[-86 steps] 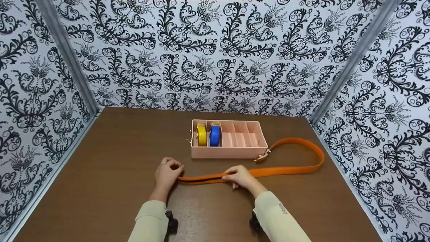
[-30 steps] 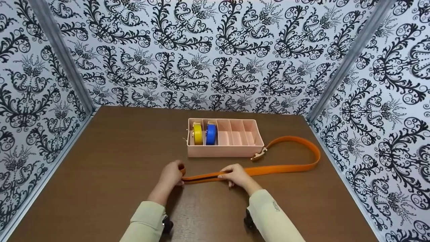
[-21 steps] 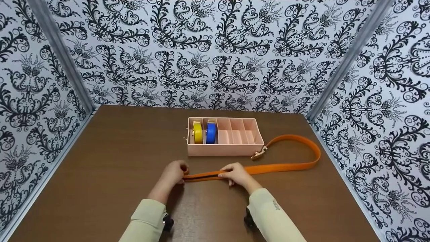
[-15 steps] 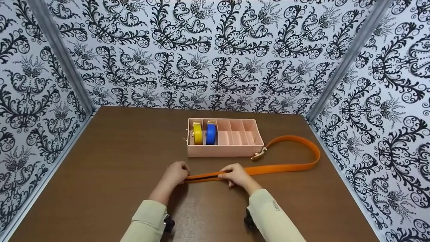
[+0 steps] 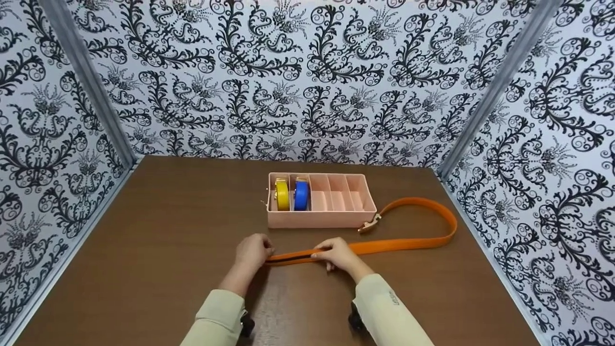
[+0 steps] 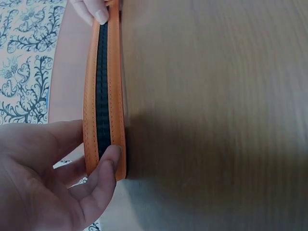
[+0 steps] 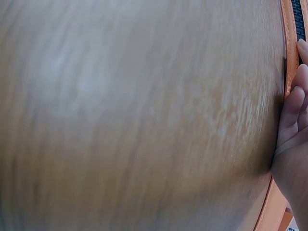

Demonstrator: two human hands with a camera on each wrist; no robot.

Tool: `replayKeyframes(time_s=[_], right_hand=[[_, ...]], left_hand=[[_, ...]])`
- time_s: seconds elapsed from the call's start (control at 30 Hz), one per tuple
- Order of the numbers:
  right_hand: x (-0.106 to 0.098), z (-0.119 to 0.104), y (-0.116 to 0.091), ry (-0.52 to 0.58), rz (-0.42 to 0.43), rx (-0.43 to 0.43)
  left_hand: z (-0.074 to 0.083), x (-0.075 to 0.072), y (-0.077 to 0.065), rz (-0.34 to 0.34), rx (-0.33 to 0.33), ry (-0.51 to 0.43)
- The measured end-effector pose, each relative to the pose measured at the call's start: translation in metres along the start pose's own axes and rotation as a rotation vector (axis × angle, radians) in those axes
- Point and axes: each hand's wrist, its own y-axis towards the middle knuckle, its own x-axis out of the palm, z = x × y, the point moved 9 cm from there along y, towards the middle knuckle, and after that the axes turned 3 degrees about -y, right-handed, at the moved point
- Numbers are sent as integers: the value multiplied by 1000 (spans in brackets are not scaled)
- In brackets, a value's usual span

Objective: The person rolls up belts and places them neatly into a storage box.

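An orange belt [image 5: 399,244] lies across the table, its black ridged strip [image 6: 102,91] facing up between stitched borders in the left wrist view. At its left end my left hand [image 5: 252,251] holds the strap, thumb and fingers around its edges. My right hand [image 5: 338,254] pinches the same strap further right, the thumb on the black strip. Beyond that hand the belt curves round in a loop to its gold buckle [image 5: 370,224], beside the box corner. In the right wrist view my right hand [image 7: 293,120] shows only at the right edge.
Behind the hands stands a pink divided box [image 5: 319,220]. A rolled yellow belt [image 5: 282,195] and a rolled blue belt [image 5: 301,195] stand in its two leftmost compartments. Patterned walls [image 5: 307,86] enclose the brown table [image 5: 158,250] at the back and sides.
My left hand has moved right along the strap, shortening the stretch between the hands. The small coil seen in its fingers earlier is now hidden. The right hand keeps its pinch.
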Motion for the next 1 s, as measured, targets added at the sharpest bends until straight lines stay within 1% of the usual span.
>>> replayKeyframes(time_s=[0.03, 0.13, 0.27, 0.4, 0.5, 0.63, 0.73, 0.87, 0.93, 1.0], right_hand=[[1, 1, 0, -3, -1, 1], [3, 2, -1, -7, 3, 6], [4, 1, -1, -1, 10, 1], [4, -1, -1, 9, 7, 4], [3, -3, -1, 4, 5, 4], [2, -4, -1, -10, -1, 4], [1, -3, 0, -21, 3, 7], [0, -1, 1, -31, 2, 11], [0, 0, 1, -32, 0, 16], [1, 1, 1, -29, -3, 19]], left_hand=[[-2, 1, -1, -4, -17, 1], [-3, 1, -2, 9, -22, -4], [1, 2, -2, 25, 30, -28], [2, 6, 0, -22, 38, -76], [-2, 7, 1, -44, -3, -124], [-11, 8, 2, -39, -90, -227], [-12, 9, 2, -36, -96, -278], [-9, 12, 2, -38, -82, -282], [-8, 14, 0, -39, -94, -285], [-7, 17, -2, -43, -106, -317]])
